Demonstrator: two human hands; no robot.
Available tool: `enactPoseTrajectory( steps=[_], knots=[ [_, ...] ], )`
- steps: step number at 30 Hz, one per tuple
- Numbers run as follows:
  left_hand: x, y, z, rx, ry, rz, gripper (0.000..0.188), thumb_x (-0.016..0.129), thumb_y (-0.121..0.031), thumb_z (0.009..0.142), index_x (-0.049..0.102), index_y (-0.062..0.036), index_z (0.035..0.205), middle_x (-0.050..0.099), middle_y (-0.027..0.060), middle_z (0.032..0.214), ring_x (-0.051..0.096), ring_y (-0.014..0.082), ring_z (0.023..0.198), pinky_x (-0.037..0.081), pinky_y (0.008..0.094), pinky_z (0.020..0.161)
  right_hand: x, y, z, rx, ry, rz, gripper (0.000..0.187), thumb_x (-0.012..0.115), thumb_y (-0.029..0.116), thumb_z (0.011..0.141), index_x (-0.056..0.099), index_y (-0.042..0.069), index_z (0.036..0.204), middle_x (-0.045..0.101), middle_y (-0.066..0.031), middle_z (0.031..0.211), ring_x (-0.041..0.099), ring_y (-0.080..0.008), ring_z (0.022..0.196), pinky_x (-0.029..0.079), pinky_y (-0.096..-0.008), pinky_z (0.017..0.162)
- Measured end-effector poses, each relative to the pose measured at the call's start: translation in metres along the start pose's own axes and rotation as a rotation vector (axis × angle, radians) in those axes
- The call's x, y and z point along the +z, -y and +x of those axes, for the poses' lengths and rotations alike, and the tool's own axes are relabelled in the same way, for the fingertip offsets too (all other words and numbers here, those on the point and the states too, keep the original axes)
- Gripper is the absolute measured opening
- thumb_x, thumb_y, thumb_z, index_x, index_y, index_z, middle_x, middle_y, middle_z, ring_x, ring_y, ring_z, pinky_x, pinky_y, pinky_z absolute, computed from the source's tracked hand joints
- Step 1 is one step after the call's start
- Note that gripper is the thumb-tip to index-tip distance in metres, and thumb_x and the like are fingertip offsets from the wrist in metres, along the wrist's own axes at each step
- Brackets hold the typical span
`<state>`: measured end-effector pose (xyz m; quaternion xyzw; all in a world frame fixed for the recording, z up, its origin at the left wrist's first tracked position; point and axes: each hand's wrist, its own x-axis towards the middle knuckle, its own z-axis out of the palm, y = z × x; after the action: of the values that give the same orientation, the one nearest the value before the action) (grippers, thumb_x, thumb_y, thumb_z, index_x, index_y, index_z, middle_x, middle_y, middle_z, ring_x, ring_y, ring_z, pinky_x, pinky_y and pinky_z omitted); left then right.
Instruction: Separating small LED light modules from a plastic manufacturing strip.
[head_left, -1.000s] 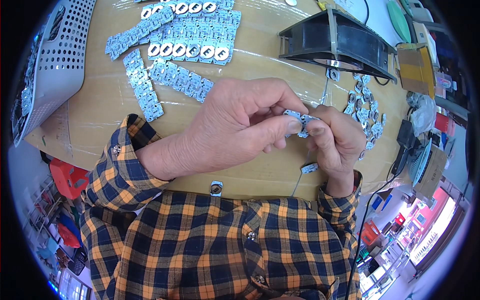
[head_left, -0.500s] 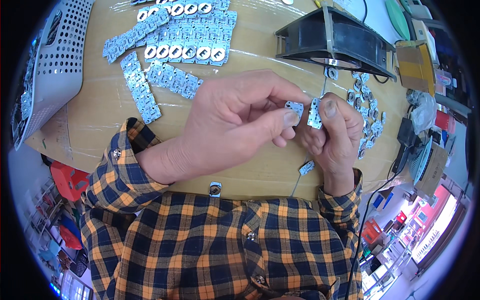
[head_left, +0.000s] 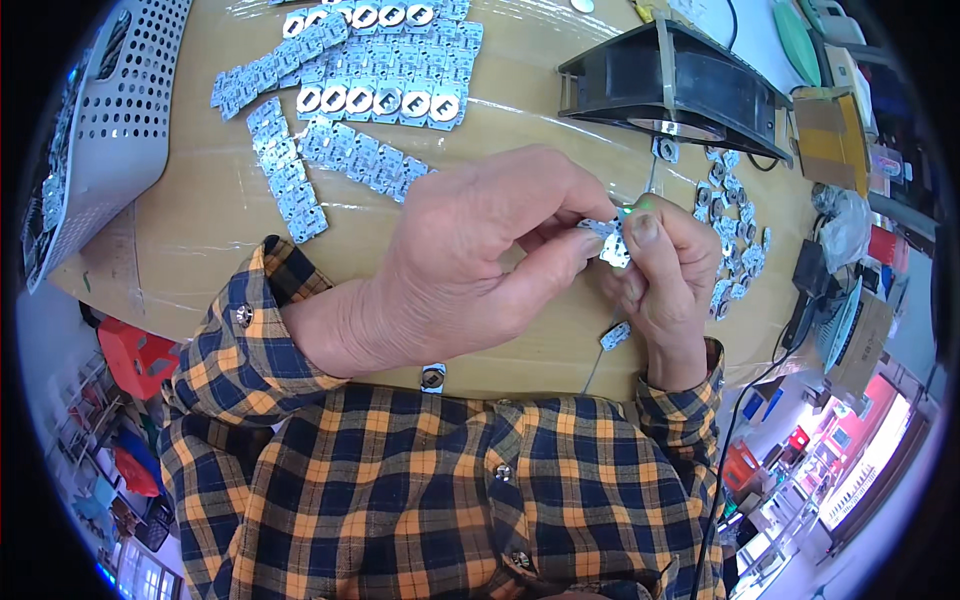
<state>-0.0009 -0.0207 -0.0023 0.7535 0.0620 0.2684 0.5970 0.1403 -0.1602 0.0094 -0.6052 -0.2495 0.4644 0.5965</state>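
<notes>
My left hand [head_left: 480, 255] pinches a small circuit board [head_left: 593, 228] between thumb and fingertips, over the middle of the table. Close against it, my right hand [head_left: 668, 265] grips another small circuit board [head_left: 614, 250], whose face shines brightly. A green glow shows beside the right thumb. Where the two boards meet, the fingers partly hide them, so I cannot tell whether they touch. Below the right hand, a single small board [head_left: 615, 335] rests by a thin line on the table. One board with a round metal part [head_left: 433, 377] lies at the near edge.
Panels of joined boards [head_left: 400, 65] and loose board strips [head_left: 285, 175] cover the far left. A perforated grey basket [head_left: 125, 115] stands at the left edge. Far right are a black housing [head_left: 610, 80] and a cardboard box [head_left: 830, 130]; several single boards [head_left: 738, 235] lie scattered nearer.
My left hand has moved slightly right, bringing its board up to the one in my right hand. The right-hand board has tilted and now shines, and a green glow has appeared.
</notes>
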Motion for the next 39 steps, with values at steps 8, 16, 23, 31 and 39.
enactPoseTrajectory(
  steps=[8,16,23,31,39],
  knots=[
    [-0.002,0.005,0.004,0.176,-0.048,0.074,0.020,0.067,0.011,0.078,0.065,0.0030,0.096,0.065,0.0094,0.083,0.064,0.0155,0.071,0.050,0.0235,0.060,0.008,0.002,0.000,-0.015,-0.038,-0.069,0.029,0.052,0.018,0.098,0.051,0.002,0.073,0.039,0.0044,0.052,0.030,-0.0019,0.039,0.025,-0.0195,0.036],
    [-0.004,0.003,0.002,0.006,-0.019,-0.019,0.018,0.066,0.008,0.081,0.065,0.0014,0.098,0.066,0.0084,0.089,0.064,0.0138,0.076,0.052,0.0239,0.065,0.002,0.007,0.002,-0.087,-0.063,-0.296,0.030,0.059,0.014,0.096,0.059,0.001,0.069,0.049,0.0024,0.055,0.039,-0.0037,0.046,0.027,-0.0232,0.042],
    [-0.002,0.000,0.001,-0.285,-0.079,-0.365,0.021,0.060,0.004,0.089,0.061,0.0045,0.110,0.065,0.0078,0.098,0.064,0.0097,0.084,0.054,0.0217,0.075,-0.010,0.009,0.006,-0.375,0.165,-0.720,0.027,0.060,0.014,0.094,0.059,-0.001,0.071,0.051,-0.0026,0.057,0.045,-0.0094,0.050,0.034,-0.0266,0.047],
    [-0.006,-0.001,0.002,-0.353,-0.038,-0.337,0.023,0.061,0.003,0.089,0.061,0.0045,0.112,0.066,0.0074,0.098,0.063,0.0079,0.082,0.053,0.0202,0.074,-0.009,0.009,-0.001,-0.302,-0.017,-0.595,0.026,0.050,0.020,0.098,0.058,0.000,0.083,0.050,0.0013,0.063,0.043,-0.0029,0.054,0.031,-0.0192,0.049],
    [-0.005,0.000,0.002,-0.189,-0.028,-0.127,0.022,0.066,0.003,0.086,0.065,0.0023,0.108,0.066,0.0039,0.098,0.061,0.0057,0.082,0.050,0.0191,0.074,-0.009,0.010,0.001,-0.396,-0.101,-0.735,0.023,0.053,0.015,0.094,0.057,0.000,0.078,0.050,-0.0009,0.061,0.044,-0.0069,0.051,0.032,-0.0234,0.049]
  ],
)
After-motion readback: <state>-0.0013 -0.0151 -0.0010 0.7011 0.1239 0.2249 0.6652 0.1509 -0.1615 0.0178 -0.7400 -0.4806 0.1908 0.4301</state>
